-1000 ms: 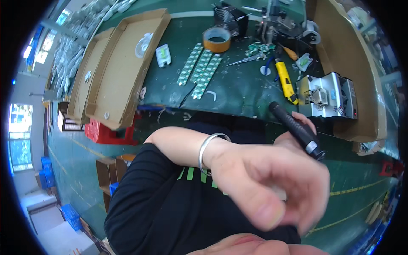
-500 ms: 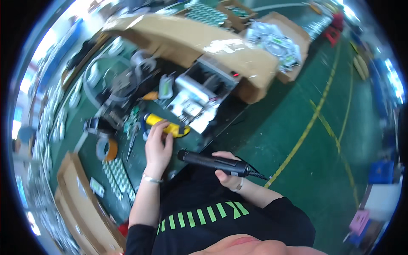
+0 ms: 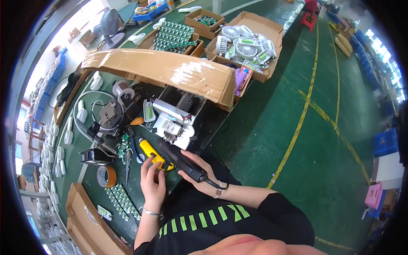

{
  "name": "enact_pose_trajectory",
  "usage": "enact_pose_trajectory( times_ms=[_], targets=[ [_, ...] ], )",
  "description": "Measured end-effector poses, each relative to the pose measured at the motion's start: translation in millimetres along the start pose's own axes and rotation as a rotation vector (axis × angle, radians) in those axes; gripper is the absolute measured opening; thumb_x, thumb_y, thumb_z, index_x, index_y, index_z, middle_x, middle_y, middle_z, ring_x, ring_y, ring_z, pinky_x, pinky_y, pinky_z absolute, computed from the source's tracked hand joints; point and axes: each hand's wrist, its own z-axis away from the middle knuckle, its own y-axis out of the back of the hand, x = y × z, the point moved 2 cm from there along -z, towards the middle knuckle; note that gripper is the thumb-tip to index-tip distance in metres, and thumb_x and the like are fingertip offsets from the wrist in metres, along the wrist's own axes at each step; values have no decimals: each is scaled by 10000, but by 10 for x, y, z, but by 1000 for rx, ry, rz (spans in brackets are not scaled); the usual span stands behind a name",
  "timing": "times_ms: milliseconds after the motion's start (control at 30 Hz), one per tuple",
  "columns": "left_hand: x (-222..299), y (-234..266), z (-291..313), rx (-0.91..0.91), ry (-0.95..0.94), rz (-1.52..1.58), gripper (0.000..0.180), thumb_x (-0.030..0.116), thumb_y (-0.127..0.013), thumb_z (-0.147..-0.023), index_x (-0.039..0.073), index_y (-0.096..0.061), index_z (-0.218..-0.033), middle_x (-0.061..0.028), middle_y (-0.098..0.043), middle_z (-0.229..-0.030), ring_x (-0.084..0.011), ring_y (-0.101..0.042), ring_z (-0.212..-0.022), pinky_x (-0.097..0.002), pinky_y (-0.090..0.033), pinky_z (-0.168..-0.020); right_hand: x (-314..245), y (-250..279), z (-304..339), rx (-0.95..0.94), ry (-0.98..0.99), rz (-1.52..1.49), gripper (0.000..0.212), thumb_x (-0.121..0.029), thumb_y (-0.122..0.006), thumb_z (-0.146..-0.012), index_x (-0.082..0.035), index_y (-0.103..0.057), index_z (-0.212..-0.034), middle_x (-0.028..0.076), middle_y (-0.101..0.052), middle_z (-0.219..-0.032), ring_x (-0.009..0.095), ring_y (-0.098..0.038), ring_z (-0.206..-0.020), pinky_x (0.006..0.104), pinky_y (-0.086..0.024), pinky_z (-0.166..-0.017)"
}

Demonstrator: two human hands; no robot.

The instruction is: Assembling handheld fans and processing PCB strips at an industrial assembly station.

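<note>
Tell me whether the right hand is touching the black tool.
Touching. The head view shows the right hand closed around the black tool, skin against its casing on both sides, with no gap between them.

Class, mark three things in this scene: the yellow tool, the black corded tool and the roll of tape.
Yellow tool (image 3: 149, 149): head view, on its barrel.
Black corded tool (image 3: 182, 162): head view, mid-body.
Roll of tape (image 3: 112, 176): head view, on its orange outer side.

Green floor (image 3: 272, 127) with yellow lines (image 3: 306, 110), bright windows (image 3: 386, 68) beyond.
</note>
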Motion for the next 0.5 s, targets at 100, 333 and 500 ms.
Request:
enact_pose_trajectory(
  times_ms=[100, 333, 500],
  targets=[
    [36, 96, 256, 67, 9, 123, 162, -73, -638, -796, 10, -592, -927, -82, -598, -924, -129, -533, -615, -247, -447, -578, 171, -259, 54, 51, -211, -219, 483, -103, -637, -930, -38, -460, -1374, 83, -588, -1263, 143, -590, -1074, 263, -466, -928],
    [-384, 723, 1104, 332, 56, 24, 81, -8, -684, -824, 34, -619, -847, -45, -591, -657, -102, -523, -520, -233, -422, -500, 280, -553, 10, 53, -604, -911, 547, -334, -433, -1035, 44, -344, -1419, 159, -441, -1449, 262, -474, -1306, 371, -377, -1081],
    [-863, 1216, 1755, 703, 257, -43, 78, 54, -605, -924, -9, -608, -877, -12, -549, -654, -56, -443, -551, -212, -335, -496, 191, -632, 72, -63, -466, -771, 477, -289, -375, -1051, 82, -451, -1341, 208, -564, -1307, 272, -553, -1220, 371, -422, -1052]
  ],
)
